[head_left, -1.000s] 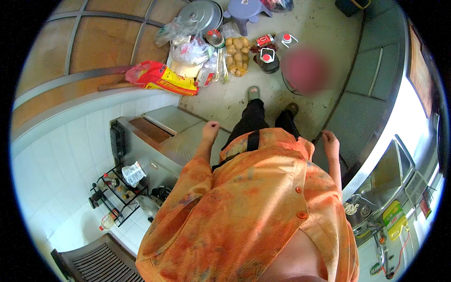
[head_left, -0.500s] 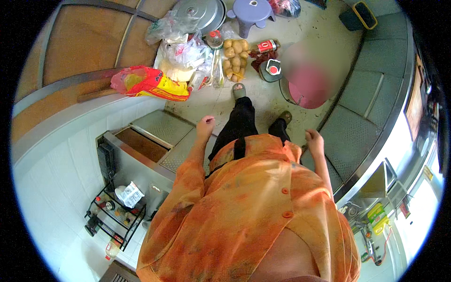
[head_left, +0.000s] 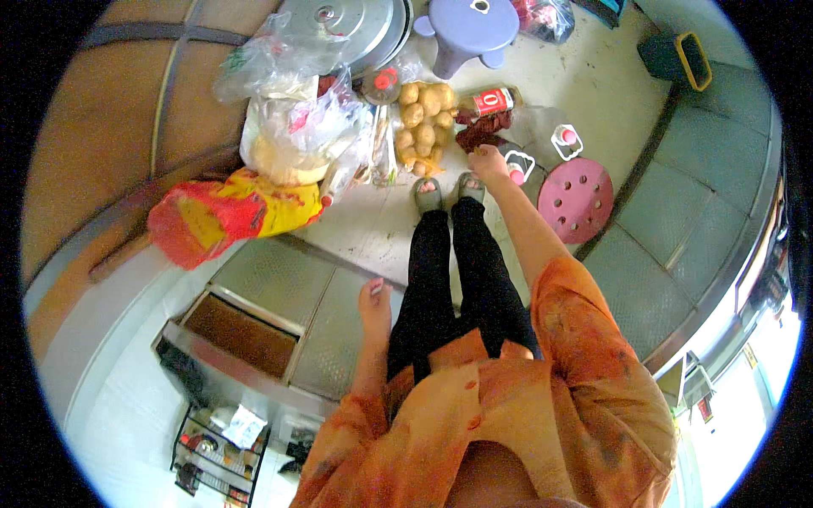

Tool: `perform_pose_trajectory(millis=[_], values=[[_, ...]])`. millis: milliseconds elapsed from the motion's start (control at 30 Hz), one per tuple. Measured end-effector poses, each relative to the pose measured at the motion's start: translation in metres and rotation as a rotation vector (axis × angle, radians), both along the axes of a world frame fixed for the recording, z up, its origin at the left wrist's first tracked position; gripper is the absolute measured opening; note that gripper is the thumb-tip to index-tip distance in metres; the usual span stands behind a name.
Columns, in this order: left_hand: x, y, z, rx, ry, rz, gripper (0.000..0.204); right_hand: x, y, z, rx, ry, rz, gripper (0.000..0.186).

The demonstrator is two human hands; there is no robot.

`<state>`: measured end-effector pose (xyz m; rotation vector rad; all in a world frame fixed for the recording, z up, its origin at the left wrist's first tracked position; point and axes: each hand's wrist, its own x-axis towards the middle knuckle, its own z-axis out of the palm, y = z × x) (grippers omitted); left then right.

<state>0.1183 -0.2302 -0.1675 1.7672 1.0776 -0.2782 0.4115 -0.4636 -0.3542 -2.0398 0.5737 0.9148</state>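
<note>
My right hand (head_left: 486,162) reaches forward over the floor, its arm stretched out. It is nearest to a dark red plastic bag (head_left: 484,134) and a clear jug (head_left: 517,171) with a pink-red cap and white handle. Its fingertips are too unclear to read. Lower down, by my left leg, my left hand (head_left: 374,298) hangs with curled fingers; a small pale spot shows at them, too small to name. Ahead of my feet lies a net bag of potatoes (head_left: 425,118). Just beyond the dark red bag lies a bottle with a red label (head_left: 493,102).
A round pink board with holes (head_left: 576,199) lies right, near a second capped jug (head_left: 566,140). A purple stool (head_left: 471,30) and large metal lids (head_left: 339,34) stand far off. Plastic bags (head_left: 296,140) and a red-yellow sack (head_left: 246,212) lie left. Metal-fronted cabinets (head_left: 677,245) line the right.
I have moved forward, and my feet now stand side by side. My right arm has stretched from beside my body toward the jugs and dark red bag. My left hand stays low, its fingers curled.
</note>
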Motion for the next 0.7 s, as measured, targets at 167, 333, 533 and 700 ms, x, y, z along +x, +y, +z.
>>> perform_pose_trajectory(millis=[167,333,533,700], values=[[0.005,-0.016,-0.037,-0.083,0.027,0.254,0.035,0.051,0.002,-0.095,-0.342,0.041,0.022,0.048],[0.011,0.006,-0.076,-0.007,0.2,0.285,0.033,0.05,-0.053,-0.285,-0.439,-0.09,-0.108,0.041],[-0.016,0.019,-0.138,0.066,0.282,0.354,0.031,0.097,-0.022,-0.306,-0.528,0.213,-0.484,0.072],[-0.003,0.002,-0.168,-0.004,0.447,0.3,0.025,0.093,-0.014,-0.311,-0.939,-0.308,0.04,0.046]])
